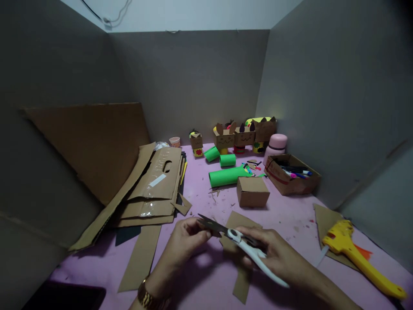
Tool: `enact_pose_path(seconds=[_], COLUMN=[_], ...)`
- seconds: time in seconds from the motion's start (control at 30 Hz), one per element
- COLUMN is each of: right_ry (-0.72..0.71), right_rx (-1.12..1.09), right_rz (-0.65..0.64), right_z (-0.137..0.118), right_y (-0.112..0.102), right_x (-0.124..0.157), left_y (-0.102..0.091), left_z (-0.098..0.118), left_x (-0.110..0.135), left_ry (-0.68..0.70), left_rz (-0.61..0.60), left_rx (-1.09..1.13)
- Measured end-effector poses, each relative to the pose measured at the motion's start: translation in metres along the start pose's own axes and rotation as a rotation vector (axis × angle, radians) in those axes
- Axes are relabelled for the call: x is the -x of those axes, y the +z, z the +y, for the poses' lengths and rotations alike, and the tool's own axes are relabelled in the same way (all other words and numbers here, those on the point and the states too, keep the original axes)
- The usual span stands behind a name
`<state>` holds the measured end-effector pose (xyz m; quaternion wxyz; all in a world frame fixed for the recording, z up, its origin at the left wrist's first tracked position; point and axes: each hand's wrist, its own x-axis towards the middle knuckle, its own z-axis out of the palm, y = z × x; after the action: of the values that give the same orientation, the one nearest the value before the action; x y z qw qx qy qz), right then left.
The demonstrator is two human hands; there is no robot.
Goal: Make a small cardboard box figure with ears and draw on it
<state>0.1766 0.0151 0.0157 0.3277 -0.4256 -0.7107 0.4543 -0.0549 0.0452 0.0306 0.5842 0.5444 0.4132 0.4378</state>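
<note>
My right hand [278,253] grips a pair of scissors [235,235] with white handles and dark blades. The blades are parted and point left, over the desk. Right at their tips, my left hand [189,237] is closed in a pinch, thumb and fingers together. Whatever lies between those fingers is too small or hidden to make out. Under the scissors lie cut cardboard pieces [242,280], partly covered by my right hand. Just beyond is a small closed cardboard box [253,192]. A cardboard strip [142,258] rests left of my left wrist.
Flattened cardboard [158,185] is stacked at left. Green tubes [226,177] and cardboard-headed figures [225,139] stand behind. A pink bottle [276,146], a box of pens [300,185] and a yellow glue gun [358,254] are at right. Grey partitions [193,73] enclose the desk.
</note>
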Motion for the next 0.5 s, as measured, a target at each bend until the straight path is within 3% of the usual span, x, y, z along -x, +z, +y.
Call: enact_pose_path(seconds=[0.27, 0.4, 0.5], right_ry=[-0.029, -0.017, -0.002], right_rx=[0.087, 0.036, -0.022], right_rz=[0.052, 0.008, 0.059], right_z=[0.0017, -0.001, 0.0057], right_y=[-0.0008, 0.0005, -0.0004], right_x=[0.0008, -0.0004, -0.0038], left_y=[0.0, 0.0011, 0.001], left_z=[-0.0022, -0.001, 0.0008], left_x=[-0.0009, -0.0002, -0.0004], left_ry=[-0.006, -0.024, -0.031], left_rz=[-0.013, 0.013, 0.046], left_rx=[0.01, -0.013, 0.005])
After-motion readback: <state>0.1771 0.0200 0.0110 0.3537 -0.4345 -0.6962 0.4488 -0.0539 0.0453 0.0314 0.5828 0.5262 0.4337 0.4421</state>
